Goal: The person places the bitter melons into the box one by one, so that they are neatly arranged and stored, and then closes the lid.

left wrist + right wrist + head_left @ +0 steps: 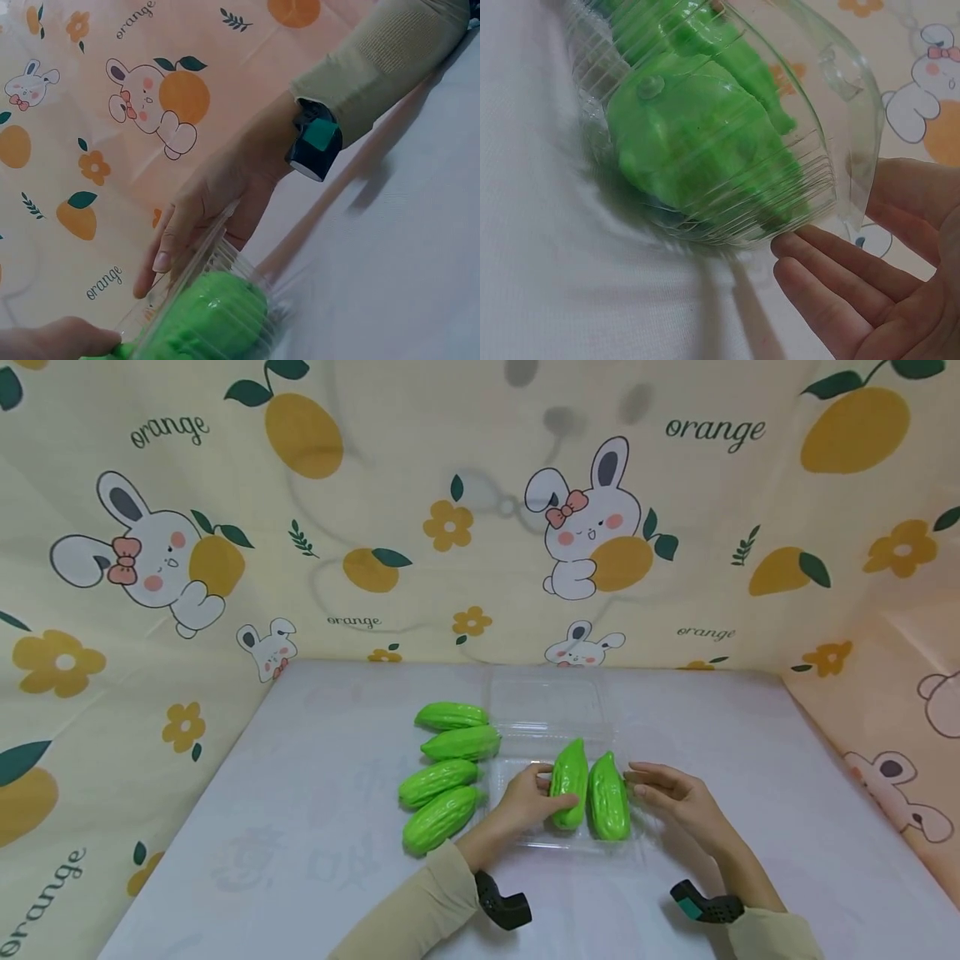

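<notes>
My left hand [528, 797] grips a green toy bitter melon [569, 785] over the left part of a clear plastic clamshell box [551, 841], thumb across its near end. Beside it, a second bitter melon [609, 797] lies in the box at the right. My right hand [675, 793] is at the box's right side, fingers extended; in the right wrist view its fingertips [786, 247] are right at the clear wall. The left wrist view catches only my left thumb [64, 341] near the melon's tip, with the rest of that hand out of frame.
Several more green bitter melons [438, 818] lie in a column left of the box, the nearer ones close to my left forearm. The box's lid [546, 700] is folded back, away from me. A patterned cloth [450, 468] stands behind the white table [300, 827].
</notes>
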Demonstrator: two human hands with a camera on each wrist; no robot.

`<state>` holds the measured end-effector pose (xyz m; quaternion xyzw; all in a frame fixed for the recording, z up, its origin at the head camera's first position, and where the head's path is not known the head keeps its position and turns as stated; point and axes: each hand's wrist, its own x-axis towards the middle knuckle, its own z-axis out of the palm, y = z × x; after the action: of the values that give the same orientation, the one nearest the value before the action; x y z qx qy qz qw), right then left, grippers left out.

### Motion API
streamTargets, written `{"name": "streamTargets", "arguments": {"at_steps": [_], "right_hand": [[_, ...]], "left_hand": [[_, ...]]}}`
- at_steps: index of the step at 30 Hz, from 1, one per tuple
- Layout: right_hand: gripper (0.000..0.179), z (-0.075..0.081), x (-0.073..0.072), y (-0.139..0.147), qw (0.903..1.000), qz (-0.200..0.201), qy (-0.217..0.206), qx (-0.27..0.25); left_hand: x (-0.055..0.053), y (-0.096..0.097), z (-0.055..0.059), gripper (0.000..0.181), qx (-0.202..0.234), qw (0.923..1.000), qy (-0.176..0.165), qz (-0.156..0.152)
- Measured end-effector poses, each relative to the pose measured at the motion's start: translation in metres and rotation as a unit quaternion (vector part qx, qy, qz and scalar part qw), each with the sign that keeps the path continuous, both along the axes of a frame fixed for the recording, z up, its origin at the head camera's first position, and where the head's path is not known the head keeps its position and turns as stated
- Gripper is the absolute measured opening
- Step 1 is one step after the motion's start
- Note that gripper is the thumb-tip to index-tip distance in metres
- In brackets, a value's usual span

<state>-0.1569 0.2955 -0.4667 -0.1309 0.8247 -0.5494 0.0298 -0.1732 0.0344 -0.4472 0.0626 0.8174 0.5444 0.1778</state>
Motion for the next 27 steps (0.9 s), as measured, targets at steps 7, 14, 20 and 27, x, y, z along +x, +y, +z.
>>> {"name": "streamTargets", "arguments": {"at_steps": [7,14,20,27], "right_hand": [[0.045,0.0007,-0.0010,-0.0001,1.0000,0.004,0.004,-0.006],[0.046,0.0008,-0.0011,-0.0006,0.9999,0.007,0.001,-0.010],[0.046,0.0008,-0.0011,-0.0007,0.9999,0.007,0.000,-0.010],[0.046,0.0017,-0.0003,-0.0010,1.0000,0.004,-0.001,-0.007]], "left_hand": [[0.0006,0.0008,-0.0019,0.064,0.003,0.9999,-0.010,-0.009],[0.0002,0.0017,-0.0068,0.059,-0.011,0.9998,-0.007,-0.016],[0.0007,0.0017,-0.0093,0.051,-0.006,0.9999,-0.002,-0.009],[0.0041,0.0021,-0.0081,0.050,0.026,0.9995,-0.018,-0.004]]}}
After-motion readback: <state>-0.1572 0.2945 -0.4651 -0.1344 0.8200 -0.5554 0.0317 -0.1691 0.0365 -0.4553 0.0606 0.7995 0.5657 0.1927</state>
